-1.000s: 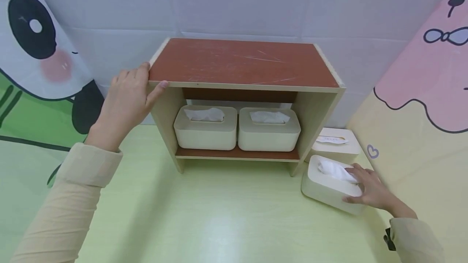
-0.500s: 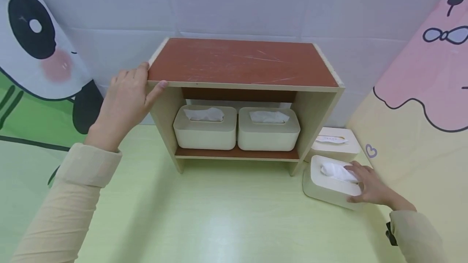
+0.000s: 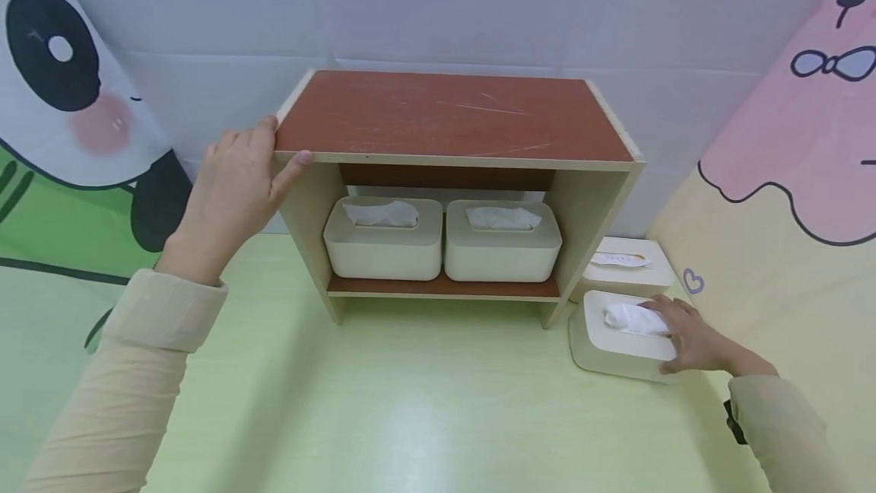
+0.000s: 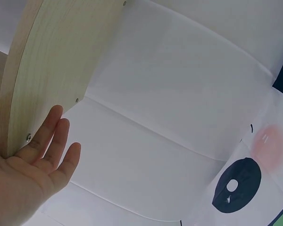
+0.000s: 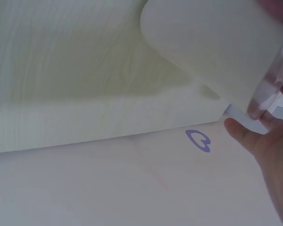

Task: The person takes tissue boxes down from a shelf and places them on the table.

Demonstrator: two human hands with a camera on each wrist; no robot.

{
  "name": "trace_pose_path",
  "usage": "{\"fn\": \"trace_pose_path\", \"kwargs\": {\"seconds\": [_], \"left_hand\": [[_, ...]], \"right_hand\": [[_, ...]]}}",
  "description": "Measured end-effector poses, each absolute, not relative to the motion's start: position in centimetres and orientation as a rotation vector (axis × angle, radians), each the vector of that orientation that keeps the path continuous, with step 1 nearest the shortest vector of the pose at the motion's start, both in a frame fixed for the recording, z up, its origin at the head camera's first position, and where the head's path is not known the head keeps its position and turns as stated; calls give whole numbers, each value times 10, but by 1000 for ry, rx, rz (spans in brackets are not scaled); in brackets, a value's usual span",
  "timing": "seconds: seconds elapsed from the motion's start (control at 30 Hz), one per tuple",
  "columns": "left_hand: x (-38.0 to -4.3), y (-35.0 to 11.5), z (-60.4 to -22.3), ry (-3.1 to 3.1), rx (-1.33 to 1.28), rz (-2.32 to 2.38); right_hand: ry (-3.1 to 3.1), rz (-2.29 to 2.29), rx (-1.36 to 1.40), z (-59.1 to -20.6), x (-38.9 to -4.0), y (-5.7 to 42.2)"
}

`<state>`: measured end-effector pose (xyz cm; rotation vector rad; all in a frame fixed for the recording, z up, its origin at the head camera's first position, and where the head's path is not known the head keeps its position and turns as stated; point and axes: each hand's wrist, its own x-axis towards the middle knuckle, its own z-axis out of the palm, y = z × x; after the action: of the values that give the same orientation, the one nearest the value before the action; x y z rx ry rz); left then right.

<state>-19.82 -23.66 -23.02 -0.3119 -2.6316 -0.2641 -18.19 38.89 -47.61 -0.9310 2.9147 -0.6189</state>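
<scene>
Near the table's right side, my right hand (image 3: 696, 335) grips the right end of a cream tissue box (image 3: 616, 360), with the thumb at its front and fingers over the back of the top. A white tissue (image 3: 636, 318) sticks out of its slot. In the right wrist view the box (image 5: 207, 42) fills the upper right; whether its underside touches the table cannot be told. My left hand (image 3: 229, 192) holds the front left corner of a small brown-topped shelf (image 3: 452, 116), thumb on its front edge. In the left wrist view the fingers lie along the outer side panel (image 4: 61, 56).
Two similar tissue boxes, the left one (image 3: 383, 253) and the right one (image 3: 503, 253), stand side by side inside the shelf. Another tissue box (image 3: 636, 276) stands behind the held one, beside the shelf's right panel. Walls with printed sheets close in the pale green table (image 3: 411, 402).
My right hand has turned the tissue box so that its right end swung back, bringing it closer to parallel with the box behind. The left hand stays on the shelf corner.
</scene>
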Motion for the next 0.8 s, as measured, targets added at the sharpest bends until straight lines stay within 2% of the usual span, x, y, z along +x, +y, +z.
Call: {"fn": "trace_pose_path", "kwargs": {"seconds": [0.8], "left_hand": [[-200,-238,-232,-2600,-326,-256]], "right_hand": [[2848,-491,-741,-462,-188,384]]}}
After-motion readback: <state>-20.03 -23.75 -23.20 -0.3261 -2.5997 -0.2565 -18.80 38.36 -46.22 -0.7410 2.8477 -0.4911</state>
